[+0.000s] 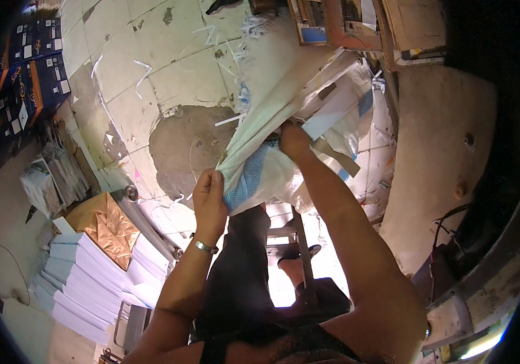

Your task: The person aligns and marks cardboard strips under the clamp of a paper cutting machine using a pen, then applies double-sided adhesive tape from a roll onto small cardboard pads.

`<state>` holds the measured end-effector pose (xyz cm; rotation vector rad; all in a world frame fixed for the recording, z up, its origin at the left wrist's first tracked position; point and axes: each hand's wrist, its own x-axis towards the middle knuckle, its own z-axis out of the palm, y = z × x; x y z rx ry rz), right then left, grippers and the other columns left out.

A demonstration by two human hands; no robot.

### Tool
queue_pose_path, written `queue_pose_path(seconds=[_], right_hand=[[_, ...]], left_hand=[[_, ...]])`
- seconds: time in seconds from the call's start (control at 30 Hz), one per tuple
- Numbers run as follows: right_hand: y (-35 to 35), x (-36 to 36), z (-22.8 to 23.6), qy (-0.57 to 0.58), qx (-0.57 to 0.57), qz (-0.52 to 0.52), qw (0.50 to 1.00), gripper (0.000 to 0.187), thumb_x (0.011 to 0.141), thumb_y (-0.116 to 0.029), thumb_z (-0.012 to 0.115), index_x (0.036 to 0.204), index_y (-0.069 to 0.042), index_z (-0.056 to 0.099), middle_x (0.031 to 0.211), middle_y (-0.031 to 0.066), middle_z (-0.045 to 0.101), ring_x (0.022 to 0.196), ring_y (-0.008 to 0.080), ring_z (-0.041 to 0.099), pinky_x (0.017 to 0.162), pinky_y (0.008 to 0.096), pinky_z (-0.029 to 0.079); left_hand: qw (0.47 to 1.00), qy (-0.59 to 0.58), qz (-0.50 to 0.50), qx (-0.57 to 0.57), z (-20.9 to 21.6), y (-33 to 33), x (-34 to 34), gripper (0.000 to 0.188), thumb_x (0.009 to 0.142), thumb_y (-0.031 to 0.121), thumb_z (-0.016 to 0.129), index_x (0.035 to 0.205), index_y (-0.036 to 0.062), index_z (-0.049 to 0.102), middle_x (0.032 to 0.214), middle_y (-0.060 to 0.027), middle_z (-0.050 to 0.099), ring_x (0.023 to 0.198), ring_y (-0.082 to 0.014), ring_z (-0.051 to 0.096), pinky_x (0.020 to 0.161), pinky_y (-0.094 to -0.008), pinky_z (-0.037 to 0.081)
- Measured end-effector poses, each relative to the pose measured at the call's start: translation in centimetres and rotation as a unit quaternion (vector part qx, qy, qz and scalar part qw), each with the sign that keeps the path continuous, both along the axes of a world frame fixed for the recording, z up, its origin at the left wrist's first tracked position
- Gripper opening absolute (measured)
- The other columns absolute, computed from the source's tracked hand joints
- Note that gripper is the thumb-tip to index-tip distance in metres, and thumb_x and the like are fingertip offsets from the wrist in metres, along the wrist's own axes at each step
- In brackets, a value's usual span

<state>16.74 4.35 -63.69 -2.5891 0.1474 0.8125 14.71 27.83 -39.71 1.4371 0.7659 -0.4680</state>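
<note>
At the far left, dark boxes (35,79) stand stacked, with wrapped packs (56,179) below them and, nearer the person, piles of white paper (84,285) with a crumpled gold wrapper (107,224) lying over part of them. White scraps (143,76) are strewn on the tiled floor (120,36). Next comes the left hand (211,194), thumb and fingers clamped on the near left edge of the sack (278,176), which is white with a blue band. The sack is at the middle, in front of the person's knees, its upper part drawn out in a long fold running up and to the right, partly blurred. The right hand (294,141) is at the sack's folds, just left of a pale sheet (331,118) and a brown strip (339,156); its fingertips are hidden, so I cannot tell whether they are apart or closed on something. Farther right stands a broad, worn panel (439,151). The step in hand looks like handling the sack's mouth, one edge pulled taut while the other hand works among the folds. The next move seems to call for a steady left grip, slack around the right fingers, and care not to drag the loose pieces.
</note>
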Motion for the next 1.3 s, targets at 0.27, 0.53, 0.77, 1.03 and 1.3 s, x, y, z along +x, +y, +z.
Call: queue_pose_path(seconds=[0.27, 0.53, 0.77, 1.03, 1.3], right_hand=[[-4.4, 3.0, -1.7, 0.142, -0.048, -0.039, 0.988, 0.044, 0.086, -0.031, 0.065, 0.117, 0.0, 0.071, 0.114, 0.022, 0.072, 0.108, 0.0381, 0.068, 0.095, 0.0466, 0.053], [-5.7, 3.4, 11.2, 0.098, 0.093, -0.253, 0.958, 0.054, 0.083, -0.023, 0.077, 0.131, -0.006, 0.059, 0.134, 0.0209, 0.058, 0.127, 0.0379, 0.055, 0.096, 0.0495, 0.05], [-17.6, 6.6, -2.8, -0.123, -0.121, -0.428, 0.887, 0.109, 0.073, -0.059, 0.082, 0.16, -0.022, 0.028, 0.157, 0.0226, 0.038, 0.141, 0.0483, 0.041, 0.11, 0.0599, 0.039], [-23.5, 5.3, -3.0, 0.032, -0.192, -0.299, 0.934, 0.07, 0.082, -0.034, 0.07, 0.147, -0.018, 0.049, 0.139, 0.0226, 0.059, 0.121, 0.0446, 0.061, 0.102, 0.0533, 0.05], [-15.8, -3.5, 6.2, -0.242, 0.09, -0.301, 0.918, 0.033, 0.099, -0.015, 0.055, 0.126, -0.001, 0.065, 0.119, 0.0228, 0.069, 0.107, 0.0367, 0.067, 0.098, 0.0451, 0.05]], left_hand=[[0.999, 0.005, 0.036, 0.003, -0.8, 1.4, 1.9, 0.035, 0.109, 0.032, 0.051, 0.113, 0.0002, 0.065, 0.105, -0.0056, 0.069, 0.095, -0.0112, 0.059, 0.087, -0.0266, 0.046], [0.997, -0.005, 0.081, -0.007, -0.5, 1.9, 2.5, 0.035, 0.109, 0.032, 0.052, 0.113, -0.0009, 0.065, 0.105, -0.0053, 0.068, 0.094, -0.0101, 0.058, 0.086, -0.0257, 0.046], [0.998, 0.001, 0.06, -0.014, -1.0, 0.6, 2.8, 0.035, 0.109, 0.032, 0.051, 0.11, 0.0001, 0.065, 0.104, -0.0038, 0.067, 0.094, -0.0093, 0.057, 0.087, -0.0257, 0.045], [1.0, 0.003, 0.029, 0.001, -0.6, 1.2, 2.9, 0.032, 0.109, 0.031, 0.051, 0.108, 0.0024, 0.066, 0.104, -0.0017, 0.066, 0.093, -0.0084, 0.055, 0.087, -0.0247, 0.043], [0.997, -0.001, 0.079, -0.025, -0.6, 0.3, 4.1, 0.036, 0.108, 0.033, 0.053, 0.113, 0.0006, 0.066, 0.105, -0.0033, 0.068, 0.094, -0.0099, 0.058, 0.088, -0.0268, 0.046]])
